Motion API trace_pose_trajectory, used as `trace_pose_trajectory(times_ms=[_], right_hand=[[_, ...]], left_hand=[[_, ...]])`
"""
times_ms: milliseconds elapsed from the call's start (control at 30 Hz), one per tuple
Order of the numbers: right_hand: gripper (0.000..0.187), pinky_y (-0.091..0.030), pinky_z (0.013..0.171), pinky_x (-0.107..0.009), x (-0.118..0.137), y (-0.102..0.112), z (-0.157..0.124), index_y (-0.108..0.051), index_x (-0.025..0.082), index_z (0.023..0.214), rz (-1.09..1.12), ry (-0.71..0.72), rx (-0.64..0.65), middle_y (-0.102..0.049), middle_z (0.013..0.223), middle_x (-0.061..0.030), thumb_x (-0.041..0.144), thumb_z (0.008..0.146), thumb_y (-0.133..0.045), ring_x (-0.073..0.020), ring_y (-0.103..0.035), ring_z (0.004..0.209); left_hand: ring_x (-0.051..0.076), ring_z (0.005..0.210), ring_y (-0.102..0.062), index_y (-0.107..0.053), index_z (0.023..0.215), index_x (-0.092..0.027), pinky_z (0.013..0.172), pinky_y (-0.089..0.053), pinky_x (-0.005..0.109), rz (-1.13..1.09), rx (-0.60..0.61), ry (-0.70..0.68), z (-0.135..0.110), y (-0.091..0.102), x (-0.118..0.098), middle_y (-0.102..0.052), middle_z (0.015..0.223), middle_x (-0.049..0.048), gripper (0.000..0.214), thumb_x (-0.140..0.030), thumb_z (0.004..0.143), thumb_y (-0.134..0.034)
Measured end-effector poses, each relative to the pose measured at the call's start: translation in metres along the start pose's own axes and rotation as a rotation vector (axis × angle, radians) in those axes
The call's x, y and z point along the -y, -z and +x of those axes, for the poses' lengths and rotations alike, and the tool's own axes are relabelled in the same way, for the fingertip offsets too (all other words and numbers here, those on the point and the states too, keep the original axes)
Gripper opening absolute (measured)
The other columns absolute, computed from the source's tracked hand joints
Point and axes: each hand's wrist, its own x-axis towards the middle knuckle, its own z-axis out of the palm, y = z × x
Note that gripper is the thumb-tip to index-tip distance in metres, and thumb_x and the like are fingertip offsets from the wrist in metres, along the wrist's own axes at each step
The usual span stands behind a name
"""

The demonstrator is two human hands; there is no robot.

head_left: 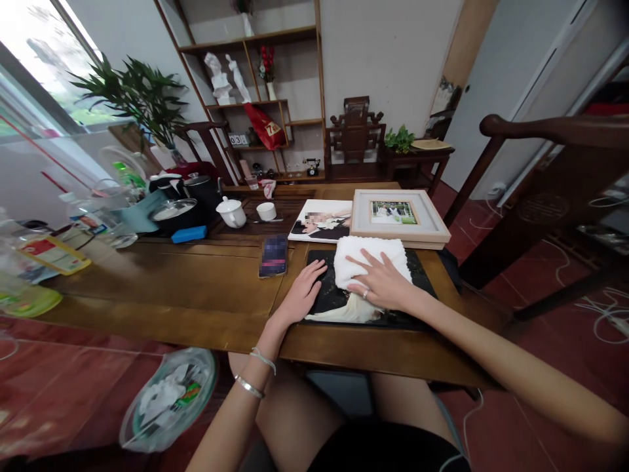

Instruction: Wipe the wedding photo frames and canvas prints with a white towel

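A dark photo print or panel (324, 296) with a pale dress-like shape on its lower part lies flat at the table's near edge. On top of it rests a folded white cloth (393, 252). My right hand (381, 278) lies flat on the cloth with its fingers spread, covering part of it. At the panel's left edge my left hand (304, 292) rests with fingers stretched out, holding nothing. A phone (273, 255) lies beyond the left hand. Behind the cloth are another photo print (319, 219) and a light wood picture frame (400, 219) with a photo inside.
On the wooden table (206, 282) stand a white lidded cup (230, 213), a small white cup (266, 211), a blue sponge-like block (189, 234), a black kettle (201, 193) and several bottles. A lined waste bin (170, 400) is below left. A wooden chair (545, 190) stands right.
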Motion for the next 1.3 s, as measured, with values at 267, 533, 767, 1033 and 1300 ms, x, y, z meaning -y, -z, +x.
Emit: trace_pose_trajectory(times_ms=[267, 533, 767, 1033, 1300], right_hand=[[0.045, -0.015, 0.104, -0.071, 0.061, -0.007, -0.052, -0.073, 0.026, 0.102, 0.067, 0.146, -0.036, -0.023, 0.156, -0.0019, 0.049, 0.097, -0.035, -0.0431, -0.012, 0.14], [0.038, -0.02, 0.105, -0.068, 0.033, -0.001, -0.027, -0.066, 0.028, 0.117, 0.088, 0.039, -0.003, -0.032, 0.152, -0.0034, 0.047, 0.094, -0.041, -0.0386, -0.019, 0.14], [0.036, -0.024, 0.102, -0.067, 0.006, 0.003, 0.013, -0.066, 0.02, 0.116, 0.023, 0.027, -0.025, -0.037, 0.15, -0.008, 0.032, 0.093, -0.04, -0.0379, -0.023, 0.139], [0.028, -0.017, 0.106, -0.066, 0.065, -0.008, -0.048, -0.071, 0.023, 0.102, 0.112, 0.167, -0.053, -0.034, 0.151, -0.0047, 0.03, 0.086, -0.049, -0.0401, -0.018, 0.14], [0.034, -0.028, 0.101, -0.063, 0.023, 0.0, 0.015, -0.068, 0.021, 0.109, 0.039, -0.035, -0.079, -0.046, 0.144, -0.0071, 0.029, 0.09, -0.041, -0.0356, -0.031, 0.134]], left_hand=[[0.022, 0.141, -0.029, -0.048, 0.133, -0.019, 0.118, -0.022, 0.047, -0.001, 0.005, 0.003, 0.0, 0.001, -0.002, -0.041, 0.148, 0.0094, 0.04, -0.031, 0.097, -0.034], [0.022, 0.141, -0.029, -0.047, 0.134, -0.021, 0.118, -0.021, 0.048, 0.006, 0.009, 0.007, 0.0, 0.0, -0.001, -0.041, 0.148, 0.0086, 0.04, -0.03, 0.097, -0.034], [0.021, 0.142, -0.028, -0.047, 0.134, -0.02, 0.118, -0.021, 0.048, 0.011, 0.011, 0.003, 0.0, -0.002, 0.004, -0.041, 0.148, 0.0095, 0.04, -0.029, 0.097, -0.035], [0.021, 0.141, -0.029, -0.048, 0.133, -0.021, 0.118, -0.024, 0.047, 0.008, -0.001, -0.02, 0.0, -0.001, 0.001, -0.042, 0.147, 0.009, 0.039, -0.029, 0.097, -0.034], [0.021, 0.141, -0.03, -0.048, 0.132, -0.021, 0.118, -0.023, 0.048, 0.023, -0.007, -0.01, 0.0, -0.003, 0.004, -0.042, 0.147, 0.0089, 0.039, -0.028, 0.096, -0.035]])
